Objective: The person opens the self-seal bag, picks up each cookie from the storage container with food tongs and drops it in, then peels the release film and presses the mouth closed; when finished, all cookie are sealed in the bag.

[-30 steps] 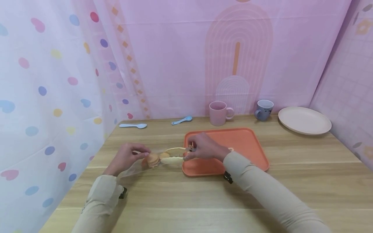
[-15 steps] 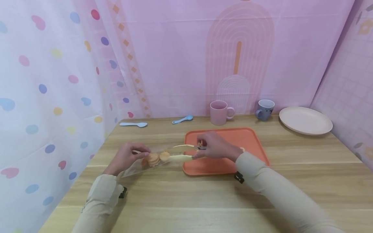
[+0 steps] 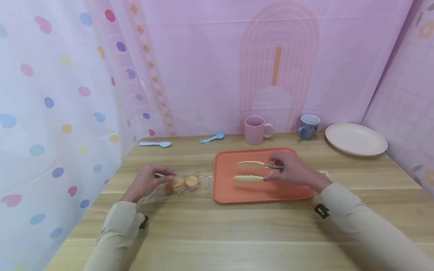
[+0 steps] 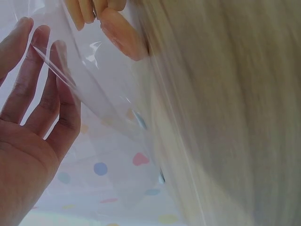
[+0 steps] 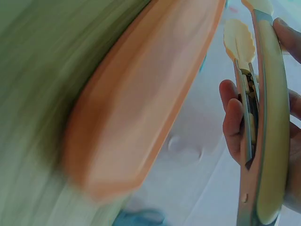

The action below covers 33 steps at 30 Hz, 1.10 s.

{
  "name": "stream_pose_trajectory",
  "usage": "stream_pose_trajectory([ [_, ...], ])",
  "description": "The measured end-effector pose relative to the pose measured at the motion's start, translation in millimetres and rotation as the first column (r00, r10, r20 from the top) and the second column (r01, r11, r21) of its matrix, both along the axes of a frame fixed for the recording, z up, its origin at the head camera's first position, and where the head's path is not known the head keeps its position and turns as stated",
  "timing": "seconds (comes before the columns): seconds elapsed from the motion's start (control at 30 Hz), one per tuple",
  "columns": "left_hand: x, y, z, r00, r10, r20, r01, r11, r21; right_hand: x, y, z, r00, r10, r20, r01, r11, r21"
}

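The bag [image 4: 94, 70] looks glossy clear plastic, the table [image 3: 217, 229] wood-grained

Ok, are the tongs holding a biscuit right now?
No, in the head view the tongs have their two tips spread apart, with only the orange tray showing between them.

Two spoons [image 3: 155, 144], two mugs [image 3: 253, 133], one tray [image 3: 225, 192], plate [image 3: 356, 139], tongs [image 5: 273, 122], bag [image 4: 91, 54]

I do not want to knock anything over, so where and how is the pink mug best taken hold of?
Probably by its handle, coming from the right: the pink mug stands upright and the handle's loop sticks out that way, with a visible gap before the blue mug. The right hand holds the tongs, so it would need freeing first.
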<state>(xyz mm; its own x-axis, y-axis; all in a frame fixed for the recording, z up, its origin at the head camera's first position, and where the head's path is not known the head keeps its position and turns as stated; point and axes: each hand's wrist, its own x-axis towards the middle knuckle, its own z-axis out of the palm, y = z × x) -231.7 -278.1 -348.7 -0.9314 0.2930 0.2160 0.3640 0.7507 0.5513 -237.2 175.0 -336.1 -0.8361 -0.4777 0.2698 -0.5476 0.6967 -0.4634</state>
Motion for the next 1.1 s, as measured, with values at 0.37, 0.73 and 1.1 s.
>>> stream_pose_trajectory([
  [0.37, 0.0, 1.4, 2.3, 0.999, -0.031, -0.022, 0.032, 0.999, 0.023, 12.0, 85.0, 9.5, 0.973, -0.226, -0.054, 0.227, 0.974, 0.009],
  [0.73, 0.4, 0.9, 1.4, 1.000, -0.002, 0.007, 0.001, 0.999, 0.034, 14.8, 142.9, 10.2, 0.894, -0.448, 0.022, 0.440, 0.885, 0.153],
  [1.1, 2.5, -4.6, -4.3, 1.000, -0.009, 0.005, 0.008, 0.999, 0.042, 14.6, 154.4, -0.1, 0.854, -0.511, 0.100, 0.467, 0.837, 0.287],
])
